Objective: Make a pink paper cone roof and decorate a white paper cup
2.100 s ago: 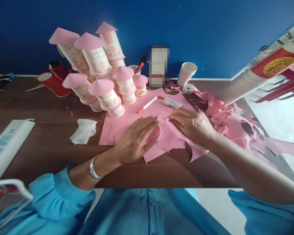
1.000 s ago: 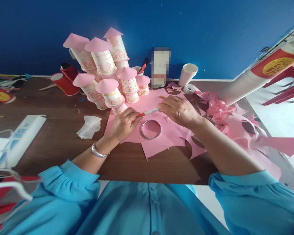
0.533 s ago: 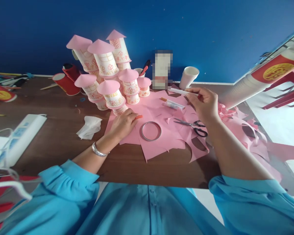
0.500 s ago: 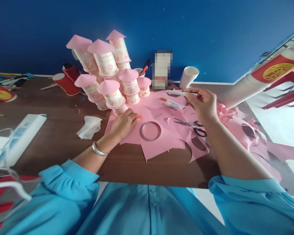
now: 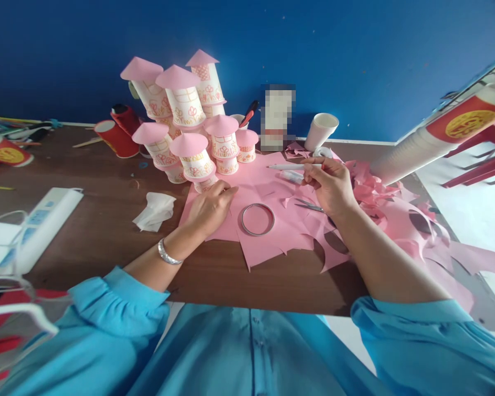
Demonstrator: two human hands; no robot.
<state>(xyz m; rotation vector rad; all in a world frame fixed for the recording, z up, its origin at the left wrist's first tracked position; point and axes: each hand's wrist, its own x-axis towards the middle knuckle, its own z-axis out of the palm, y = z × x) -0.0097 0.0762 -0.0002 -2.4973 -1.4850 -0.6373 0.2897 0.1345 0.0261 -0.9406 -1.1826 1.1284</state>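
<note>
The person's right hand (image 5: 332, 184) is pinching a white marker (image 5: 286, 166) in its grip above the pink paper (image 5: 247, 177), the tip pointing left. The left hand (image 5: 210, 208) is curling over the paper's left side, its fingers hiding whether that grip is holding anything. A silvery ring (image 5: 258, 236) is lying on the paper between the forearms.

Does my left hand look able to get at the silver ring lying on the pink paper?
Probably yes: the silver ring lies just right of your left hand, and nothing visible stands between them on the pink paper.
</note>
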